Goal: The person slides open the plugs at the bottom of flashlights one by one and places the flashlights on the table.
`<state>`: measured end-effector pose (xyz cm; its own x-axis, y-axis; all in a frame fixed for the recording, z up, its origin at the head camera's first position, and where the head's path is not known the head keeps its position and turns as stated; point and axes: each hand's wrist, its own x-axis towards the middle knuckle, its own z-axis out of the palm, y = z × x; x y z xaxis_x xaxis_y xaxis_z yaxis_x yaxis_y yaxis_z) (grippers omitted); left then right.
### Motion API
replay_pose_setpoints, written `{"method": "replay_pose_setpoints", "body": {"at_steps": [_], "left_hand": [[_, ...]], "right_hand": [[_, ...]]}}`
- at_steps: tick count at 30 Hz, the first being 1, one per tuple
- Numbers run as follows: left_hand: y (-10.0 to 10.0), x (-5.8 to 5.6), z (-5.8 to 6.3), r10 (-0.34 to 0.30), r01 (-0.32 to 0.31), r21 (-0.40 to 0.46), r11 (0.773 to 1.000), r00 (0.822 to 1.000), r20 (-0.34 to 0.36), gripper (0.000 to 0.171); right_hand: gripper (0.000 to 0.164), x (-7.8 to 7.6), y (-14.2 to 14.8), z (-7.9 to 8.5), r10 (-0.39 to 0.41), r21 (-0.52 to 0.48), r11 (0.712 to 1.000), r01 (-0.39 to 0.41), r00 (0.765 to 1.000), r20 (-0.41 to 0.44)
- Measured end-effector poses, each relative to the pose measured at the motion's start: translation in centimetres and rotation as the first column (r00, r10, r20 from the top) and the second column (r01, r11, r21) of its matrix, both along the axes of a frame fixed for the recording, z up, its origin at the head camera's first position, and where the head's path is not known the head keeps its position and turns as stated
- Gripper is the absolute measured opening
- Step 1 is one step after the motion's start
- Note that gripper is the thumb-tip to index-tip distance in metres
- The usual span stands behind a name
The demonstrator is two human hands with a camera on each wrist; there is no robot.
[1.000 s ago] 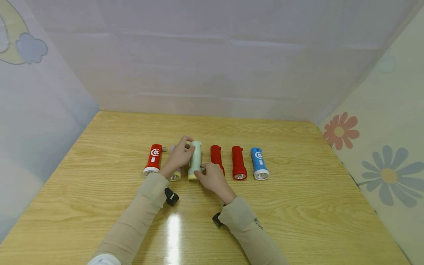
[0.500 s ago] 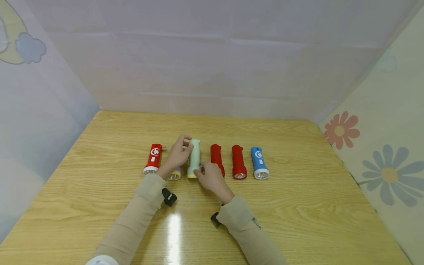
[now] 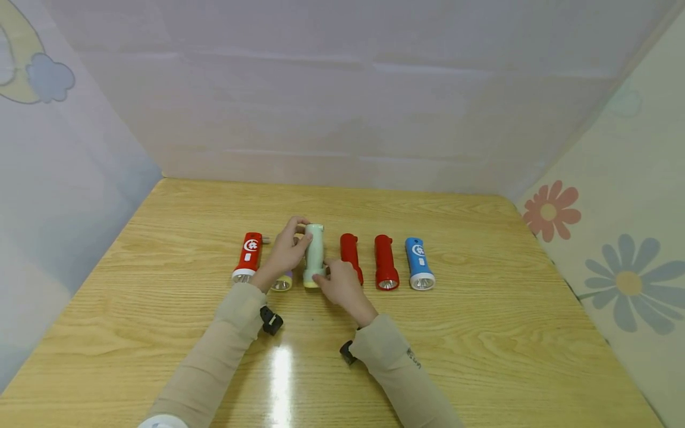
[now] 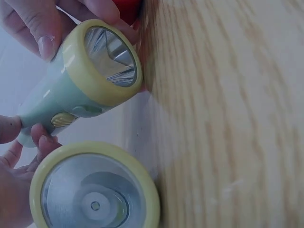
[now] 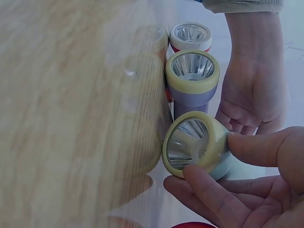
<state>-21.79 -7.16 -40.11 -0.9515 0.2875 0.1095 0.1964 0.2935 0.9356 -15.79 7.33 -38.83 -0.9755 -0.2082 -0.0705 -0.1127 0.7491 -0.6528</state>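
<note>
The left arm (image 3: 206,359) is slanting forward and inward from the person's left, and the right arm (image 3: 412,377) is mirroring it from the right, each wearing a beige sleeve. The left hand (image 3: 286,252) is reaching farther ahead, gripping with its thumb (image 4: 8,129) above and its curled fingers (image 4: 42,141) lower down. The right hand (image 3: 342,286) is sitting a little nearer the body, pinching between its thumb (image 5: 259,148) on one side and its fingers (image 5: 211,192) on the other. Both wrists are showing bare beyond the cuffs, and the hands are working near each other, apart.
</note>
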Motion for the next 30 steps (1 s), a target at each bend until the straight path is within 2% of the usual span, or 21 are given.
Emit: {"method": "replay_pose_setpoints", "body": {"at_steps": [6, 13, 20, 23, 28, 30], "left_hand": [[-0.2, 0.1, -0.1, -0.037, 0.037, -0.004, 0.999, 0.997, -0.068, 0.028], [-0.4, 0.2, -0.4, -0.069, 0.068, -0.014, 0.998, 0.984, -0.163, 0.026], [-0.7, 0.6, -0.3, -0.072, 0.078, 0.030, 0.997, 0.984, -0.164, 0.027], [-0.7, 1.2, 0.5, -0.062, 0.071, 0.045, 0.997, 0.983, -0.175, 0.027], [-0.8, 2.7, 2.7, -0.027, 0.035, 0.046, 0.998, 0.984, -0.178, 0.028], [-0.8, 2.9, 3.1, -0.014, 0.022, 0.048, 0.999, 0.986, -0.168, 0.029]], "right_hand": [[0.034, -0.4, 0.1, 0.1, 0.001, -0.002, 1.000, 0.000, 0.999, 0.033], [0.045, -1.2, 0.3, 0.2, 0.019, -0.010, 1.000, -0.018, 0.996, 0.084], [0.051, -1.8, 0.3, 0.1, 0.038, -0.030, 0.999, -0.033, 0.986, 0.162], [0.050, -1.9, 0.3, 0.0, 0.050, -0.042, 0.998, -0.043, 0.984, 0.174], [0.051, -1.9, 0.1, 0.1, 0.053, -0.033, 0.998, -0.048, 0.985, 0.165], [0.051, -1.9, 0.1, 0.1, 0.055, -0.030, 0.998, -0.051, 0.986, 0.158]]}}
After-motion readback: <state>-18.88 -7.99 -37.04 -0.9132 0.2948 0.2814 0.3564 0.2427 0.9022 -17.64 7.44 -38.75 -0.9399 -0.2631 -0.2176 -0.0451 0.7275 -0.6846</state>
